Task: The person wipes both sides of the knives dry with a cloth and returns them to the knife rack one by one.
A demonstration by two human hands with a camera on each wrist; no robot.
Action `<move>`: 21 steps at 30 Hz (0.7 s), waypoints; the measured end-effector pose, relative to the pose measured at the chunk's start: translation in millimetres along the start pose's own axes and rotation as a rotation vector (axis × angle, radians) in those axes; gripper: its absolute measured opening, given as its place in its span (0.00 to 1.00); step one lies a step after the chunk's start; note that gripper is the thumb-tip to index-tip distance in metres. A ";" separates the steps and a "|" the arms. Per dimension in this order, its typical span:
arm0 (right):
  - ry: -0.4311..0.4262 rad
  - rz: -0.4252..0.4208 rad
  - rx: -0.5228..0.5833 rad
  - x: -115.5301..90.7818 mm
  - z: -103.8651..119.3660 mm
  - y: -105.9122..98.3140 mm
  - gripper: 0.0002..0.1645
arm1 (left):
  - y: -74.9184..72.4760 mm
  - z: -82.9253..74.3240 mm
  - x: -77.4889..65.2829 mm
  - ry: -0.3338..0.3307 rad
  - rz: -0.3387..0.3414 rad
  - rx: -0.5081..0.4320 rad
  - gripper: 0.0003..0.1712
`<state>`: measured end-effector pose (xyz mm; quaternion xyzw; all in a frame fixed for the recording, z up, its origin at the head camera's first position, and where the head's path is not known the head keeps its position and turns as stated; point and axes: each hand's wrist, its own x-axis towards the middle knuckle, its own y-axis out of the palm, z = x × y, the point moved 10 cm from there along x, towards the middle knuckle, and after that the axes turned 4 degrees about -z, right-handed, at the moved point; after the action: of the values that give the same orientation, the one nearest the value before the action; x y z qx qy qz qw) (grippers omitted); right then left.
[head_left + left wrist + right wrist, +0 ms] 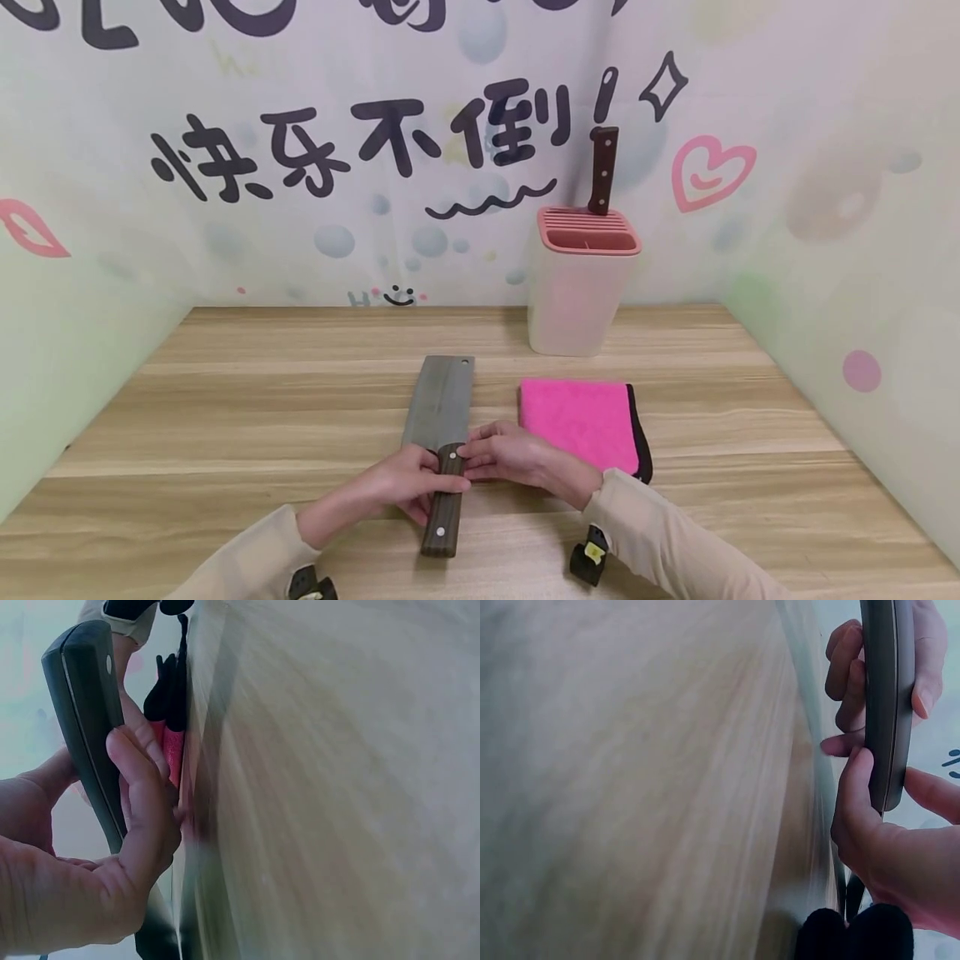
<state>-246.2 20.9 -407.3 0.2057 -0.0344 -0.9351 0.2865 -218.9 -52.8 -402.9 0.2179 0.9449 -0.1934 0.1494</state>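
Note:
A cleaver with a broad grey blade points away from me over the wooden table, its dark riveted handle toward me. My left hand grips the handle around its middle, thumb laid across the top and fingers curled underneath. From the other side, my right hand pinches the handle's front end close to the blade. In the right wrist view the handle shows edge-on, held between thumb and fingers of both hands. The left wrist view shows its butt end raised off the tabletop.
A folded pink cloth with a black edge lies right of the cleaver, partly behind my right wrist. Farther back stands a white knife holder with a pink slotted top and one brown-handled knife in it. Printed walls enclose the wooden table.

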 end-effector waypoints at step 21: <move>-0.047 -0.014 -0.042 -0.9 5.2 -6.9 0.08 | 12.5 0.0 4.9 -0.022 0.114 -0.187 0.14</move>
<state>-251.2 26.8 -403.5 0.1779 -0.0198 -0.9422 0.2833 -217.2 -40.7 -408.4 0.2542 0.9433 -0.0978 0.1900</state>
